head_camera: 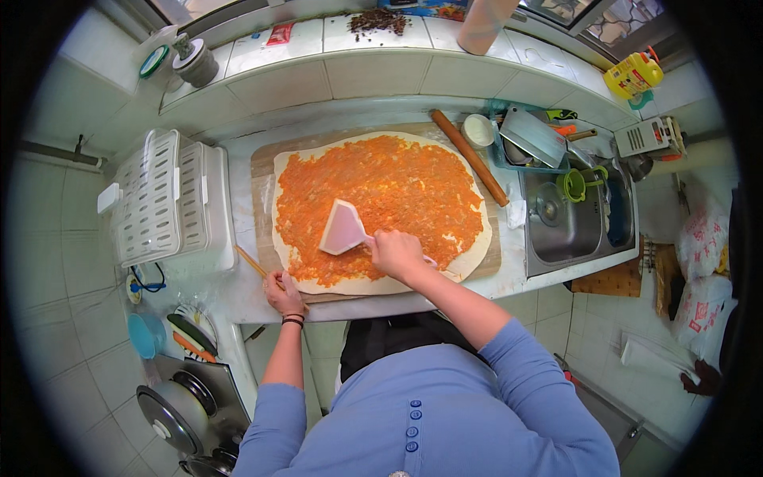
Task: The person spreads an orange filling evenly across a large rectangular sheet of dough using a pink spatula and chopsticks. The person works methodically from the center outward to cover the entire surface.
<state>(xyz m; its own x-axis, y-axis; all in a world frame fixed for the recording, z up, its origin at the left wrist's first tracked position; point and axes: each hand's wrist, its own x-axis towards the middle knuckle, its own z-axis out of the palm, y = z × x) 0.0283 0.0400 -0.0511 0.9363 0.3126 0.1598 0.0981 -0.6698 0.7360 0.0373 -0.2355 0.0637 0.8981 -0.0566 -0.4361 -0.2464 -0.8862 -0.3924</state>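
Note:
A wide sheet of rolled dough (474, 262) covers most of a wooden board (262, 203) on the counter. Orange filling, finely shredded or minced (381, 173), is spread over it almost to the edges. My right hand (398, 253) grips the handle of a pink spatula with a pale edge (344, 229), its broad blade over the filling left of centre. At the board's near left corner, my left hand (282, 292) holds a pair of wooden chopsticks (250, 260) and rests by the dough's edge.
A rolling pin (470, 158) lies along the board's right side, near a white bowl (478, 130). Farther right are a dish rack with a cleaver (533, 137) and a steel sink (551, 238). White lidded baskets (161, 197) stand left; a lidded pot (170, 417) sits on the stove.

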